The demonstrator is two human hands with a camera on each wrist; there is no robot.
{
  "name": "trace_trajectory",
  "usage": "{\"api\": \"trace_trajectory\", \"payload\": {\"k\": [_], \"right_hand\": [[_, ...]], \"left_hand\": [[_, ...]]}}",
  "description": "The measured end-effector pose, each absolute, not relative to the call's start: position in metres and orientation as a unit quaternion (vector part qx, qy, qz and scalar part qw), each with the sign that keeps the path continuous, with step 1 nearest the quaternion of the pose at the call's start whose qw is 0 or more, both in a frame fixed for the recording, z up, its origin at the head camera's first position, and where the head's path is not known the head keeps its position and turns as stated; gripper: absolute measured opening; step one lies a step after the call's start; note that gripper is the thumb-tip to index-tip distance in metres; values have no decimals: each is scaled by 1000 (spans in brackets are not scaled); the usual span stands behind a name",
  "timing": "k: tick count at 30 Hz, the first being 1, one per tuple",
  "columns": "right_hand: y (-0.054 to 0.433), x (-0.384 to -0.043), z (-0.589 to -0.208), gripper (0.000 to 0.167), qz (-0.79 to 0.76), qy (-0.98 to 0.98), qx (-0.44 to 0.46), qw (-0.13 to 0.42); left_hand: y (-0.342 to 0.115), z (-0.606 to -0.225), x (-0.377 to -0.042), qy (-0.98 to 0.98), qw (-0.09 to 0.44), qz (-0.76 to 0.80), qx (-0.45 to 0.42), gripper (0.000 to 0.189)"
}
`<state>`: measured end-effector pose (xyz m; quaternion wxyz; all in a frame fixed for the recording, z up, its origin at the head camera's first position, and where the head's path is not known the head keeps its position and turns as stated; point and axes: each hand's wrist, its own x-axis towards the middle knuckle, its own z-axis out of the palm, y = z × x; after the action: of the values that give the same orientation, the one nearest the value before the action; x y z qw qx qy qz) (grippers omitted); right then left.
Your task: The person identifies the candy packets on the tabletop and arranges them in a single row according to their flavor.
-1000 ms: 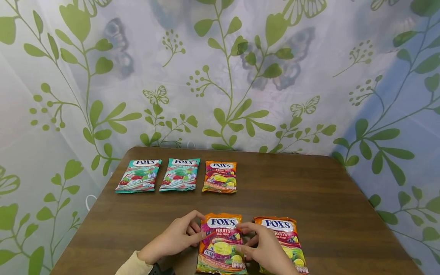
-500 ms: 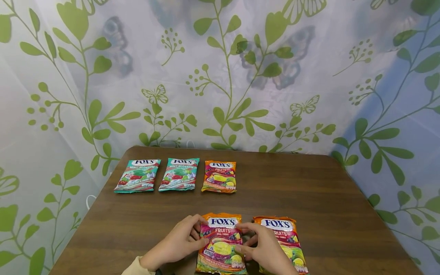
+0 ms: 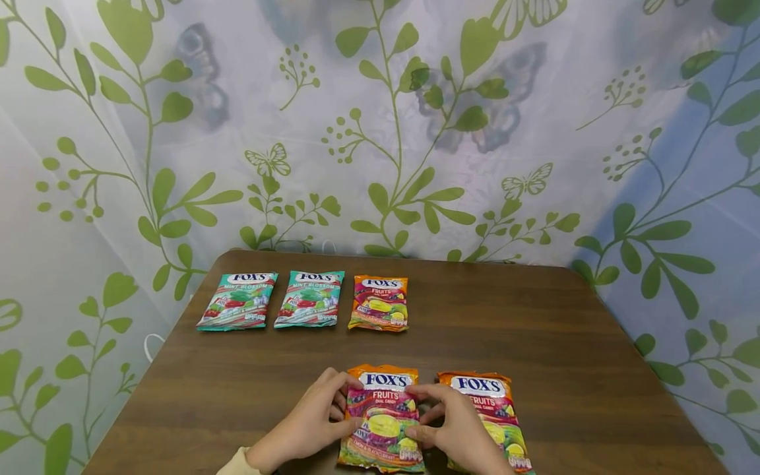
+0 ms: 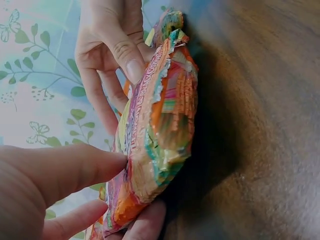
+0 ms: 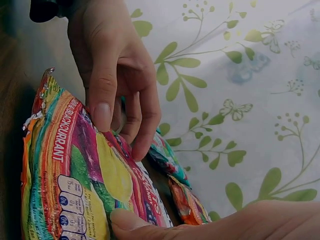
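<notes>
An orange and purple Fox's Fruits candy bag (image 3: 384, 425) lies face up near the table's front, between both hands. My left hand (image 3: 317, 415) grips its left edge; the left wrist view shows the thumb on the front and a finger tucked under the bag (image 4: 167, 125). On the opposite edge, my right hand (image 3: 460, 422) holds the bag with thumb and fingers. The right wrist view shows the bag's printed front (image 5: 80, 150). A second Fox's Fruits bag (image 3: 495, 402) lies just to the right, partly hidden behind my right hand.
Toward the back of the brown wooden table (image 3: 505, 316), two teal Mint Blossom bags (image 3: 239, 302) (image 3: 311, 300) and another Fruits bag (image 3: 380, 303) form a row. Behind the table hangs a curtain (image 3: 368, 132) printed with green leaves and butterflies.
My left hand has shifted slightly right, its fingers and thumb closer over the bag's left edge. The held bag has moved very little. My right hand looks almost unchanged.
</notes>
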<state>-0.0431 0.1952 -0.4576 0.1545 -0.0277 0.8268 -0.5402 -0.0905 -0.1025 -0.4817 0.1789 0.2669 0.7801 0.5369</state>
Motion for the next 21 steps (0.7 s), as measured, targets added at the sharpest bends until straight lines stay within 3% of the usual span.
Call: {"api": "trace_trajectory", "payload": {"k": [21], "right_hand": [[194, -42, -463, 61, -524, 839, -46, 139]], "left_hand": [[-102, -484, -92, 779, 178, 543, 256, 41]]}}
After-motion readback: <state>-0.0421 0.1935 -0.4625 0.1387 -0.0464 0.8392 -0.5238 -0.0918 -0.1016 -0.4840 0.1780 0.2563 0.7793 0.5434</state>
